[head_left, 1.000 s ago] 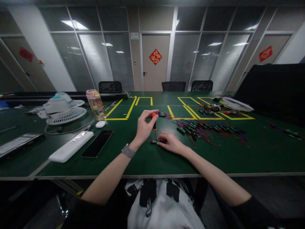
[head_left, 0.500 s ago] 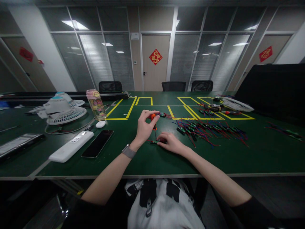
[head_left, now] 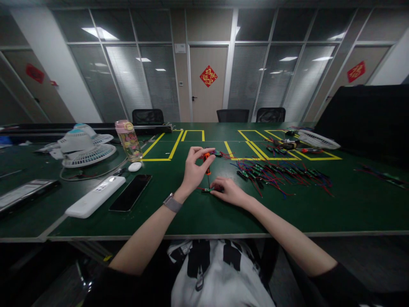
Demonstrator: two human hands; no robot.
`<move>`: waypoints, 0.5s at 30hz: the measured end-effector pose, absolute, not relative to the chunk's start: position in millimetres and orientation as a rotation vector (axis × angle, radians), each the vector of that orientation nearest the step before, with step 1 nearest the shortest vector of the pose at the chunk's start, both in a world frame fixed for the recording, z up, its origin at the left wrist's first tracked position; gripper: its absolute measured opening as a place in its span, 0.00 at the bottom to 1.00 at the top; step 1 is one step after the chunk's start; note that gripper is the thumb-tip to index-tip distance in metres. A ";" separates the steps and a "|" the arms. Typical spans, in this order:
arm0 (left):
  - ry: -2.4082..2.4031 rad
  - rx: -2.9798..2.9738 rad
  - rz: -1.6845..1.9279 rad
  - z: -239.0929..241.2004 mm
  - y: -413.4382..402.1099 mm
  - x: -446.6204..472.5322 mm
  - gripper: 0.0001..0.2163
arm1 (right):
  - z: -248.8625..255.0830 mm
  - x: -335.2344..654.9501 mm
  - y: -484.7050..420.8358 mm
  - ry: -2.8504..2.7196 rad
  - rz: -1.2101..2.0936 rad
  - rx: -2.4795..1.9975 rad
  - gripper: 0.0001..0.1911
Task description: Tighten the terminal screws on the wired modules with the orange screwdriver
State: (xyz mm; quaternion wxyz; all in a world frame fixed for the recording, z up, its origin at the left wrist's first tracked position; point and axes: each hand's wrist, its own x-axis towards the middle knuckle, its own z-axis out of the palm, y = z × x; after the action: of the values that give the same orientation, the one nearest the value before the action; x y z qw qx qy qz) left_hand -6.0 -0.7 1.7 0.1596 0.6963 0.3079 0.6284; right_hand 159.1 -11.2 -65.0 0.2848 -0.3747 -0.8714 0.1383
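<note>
My left hand [head_left: 195, 167] is closed round the orange and black handle of a screwdriver [head_left: 208, 169], which stands nearly upright with its shaft pointing down. The tip meets a small green circuit board [head_left: 207, 190] lying on the table. My right hand [head_left: 228, 190] rests low on the table and pinches the right end of that board, with its fingers partly hiding it. Thin red wire shows at the board's left side. Just beyond the left fingertips lies another small board with wires [head_left: 218, 153].
A heap of wired circuit boards [head_left: 281, 171] spreads to the right. On the left are a black phone [head_left: 131, 192], a white power bank [head_left: 96, 197], a white oval case [head_left: 134, 166], a drink bottle [head_left: 129, 141] and white fans [head_left: 81, 147]. Yellow tape [head_left: 172, 150] marks the green table.
Both hands keep their places. The screwdriver's handle looks slightly turned between my left fingers; the board stays put.
</note>
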 end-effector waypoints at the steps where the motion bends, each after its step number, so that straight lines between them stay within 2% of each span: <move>1: 0.858 1.975 1.779 2.0 -0.4 -6.6 0.10 | -64.9 159.0 -11.2 -2.329 0.369 -1.003 0.05; 5: 0.714 1.852 1.661 1.7 0.1 -6.6 0.15 | -65.3 159.1 -10.8 -2.326 0.371 -1.006 0.05; 13: 0.854 1.938 1.756 2.4 -0.1 -5.5 0.10 | -66.5 159.2 -10.6 -2.329 0.364 -0.997 0.05; 15: 0.830 1.920 1.743 2.2 0.8 -6.0 0.11 | -66.3 159.0 -10.9 -2.327 0.364 -0.994 0.05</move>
State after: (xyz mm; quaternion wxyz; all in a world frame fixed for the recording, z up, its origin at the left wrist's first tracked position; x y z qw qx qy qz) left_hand -6.0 0.8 2.2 0.2081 0.6898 0.2982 0.6261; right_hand 159.0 -10.9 -66.3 0.2881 -0.3724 -0.8716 0.1364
